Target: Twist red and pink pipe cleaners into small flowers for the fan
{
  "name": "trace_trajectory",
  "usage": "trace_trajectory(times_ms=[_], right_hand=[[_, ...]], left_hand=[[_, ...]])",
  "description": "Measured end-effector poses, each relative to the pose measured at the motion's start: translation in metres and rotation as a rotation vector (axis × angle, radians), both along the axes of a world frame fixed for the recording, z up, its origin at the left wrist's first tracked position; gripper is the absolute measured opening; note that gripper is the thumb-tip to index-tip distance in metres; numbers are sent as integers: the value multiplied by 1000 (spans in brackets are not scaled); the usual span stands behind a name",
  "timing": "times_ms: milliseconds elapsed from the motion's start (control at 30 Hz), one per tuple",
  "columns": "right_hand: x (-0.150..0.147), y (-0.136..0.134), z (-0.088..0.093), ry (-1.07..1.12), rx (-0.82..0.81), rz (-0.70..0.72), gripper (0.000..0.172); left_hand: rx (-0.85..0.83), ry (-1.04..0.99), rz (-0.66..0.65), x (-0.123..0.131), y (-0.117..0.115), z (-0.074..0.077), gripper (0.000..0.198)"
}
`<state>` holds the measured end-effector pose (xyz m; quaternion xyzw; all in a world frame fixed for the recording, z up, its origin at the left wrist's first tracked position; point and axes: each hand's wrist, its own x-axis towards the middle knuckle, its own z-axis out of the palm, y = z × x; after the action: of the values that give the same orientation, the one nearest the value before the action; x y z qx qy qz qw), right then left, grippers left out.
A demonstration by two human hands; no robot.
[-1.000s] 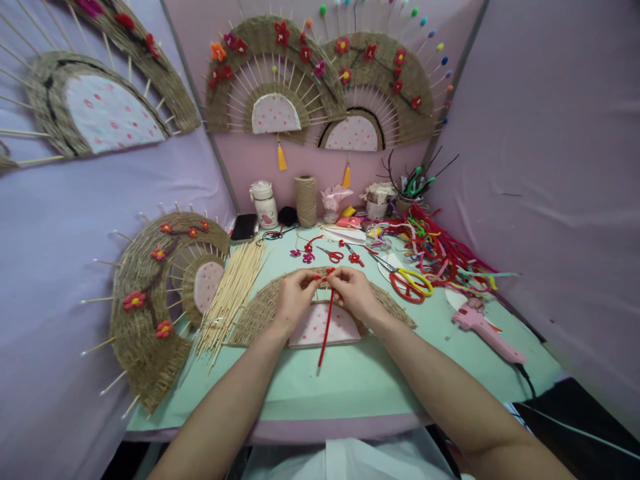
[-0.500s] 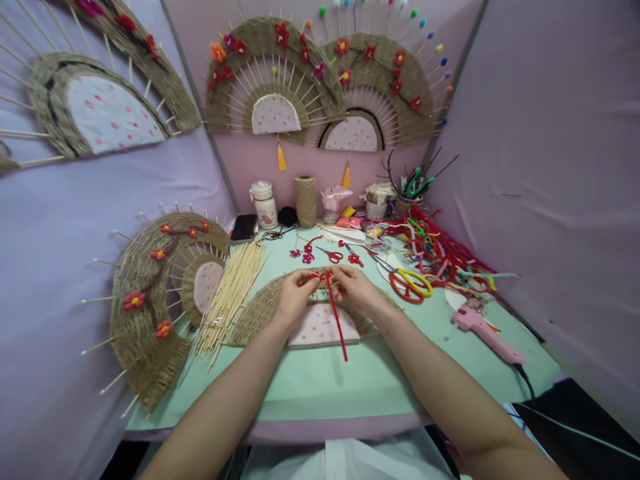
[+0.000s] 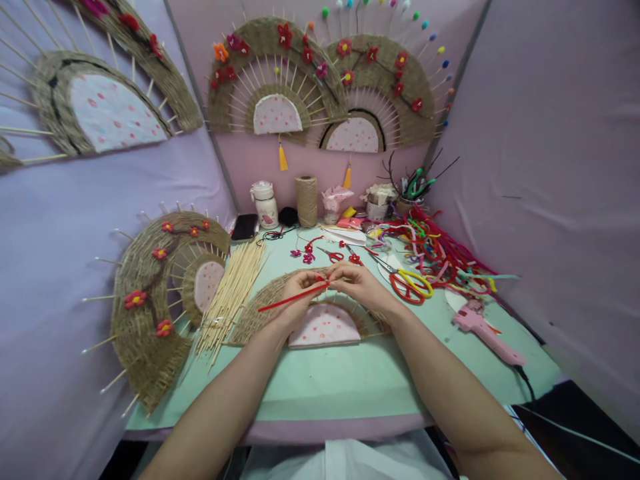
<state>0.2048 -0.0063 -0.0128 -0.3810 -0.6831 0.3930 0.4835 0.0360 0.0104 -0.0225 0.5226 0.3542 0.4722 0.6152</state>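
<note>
A red pipe cleaner (image 3: 293, 298) is pinched between both hands, its bent end at the fingertips and its long straight tail lying across the left hand toward the lower left. My left hand (image 3: 299, 293) is closed on the bent part. My right hand (image 3: 353, 283) pinches the same piece from the other side. Below the hands a woven twine fan (image 3: 260, 303) lies on the table, with a white, red-spotted half-round panel (image 3: 325, 325) at its base. My hands hide part of the fan's upper middle.
Thin wooden sticks (image 3: 230, 293) lie left of the fan, beside a flowered fan (image 3: 135, 320). Scissors (image 3: 407, 283), a pink glue gun (image 3: 487, 333) and heaped pipe cleaners (image 3: 430, 247) lie to the right. A twine spool (image 3: 307, 201) and a white bottle (image 3: 265, 205) stand at the back.
The pipe cleaner's long tail has swung from hanging down toward the front to pointing left across my left hand. Both hands have turned slightly and remain close together.
</note>
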Motion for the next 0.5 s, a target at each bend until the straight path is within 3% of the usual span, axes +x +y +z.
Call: trace_trajectory(times_ms=[100,200,500], right_hand=[[0,-2,3,7,-60,-23,14],[1,-4,6,24,-128,10,15],[14,-7,13,-110,-141,93,10]], left_hand=[[85,108,23,0,-4,3,22],[68,223,52,1,-8,9,21],[-12,268,-27,2,-11,12,19]])
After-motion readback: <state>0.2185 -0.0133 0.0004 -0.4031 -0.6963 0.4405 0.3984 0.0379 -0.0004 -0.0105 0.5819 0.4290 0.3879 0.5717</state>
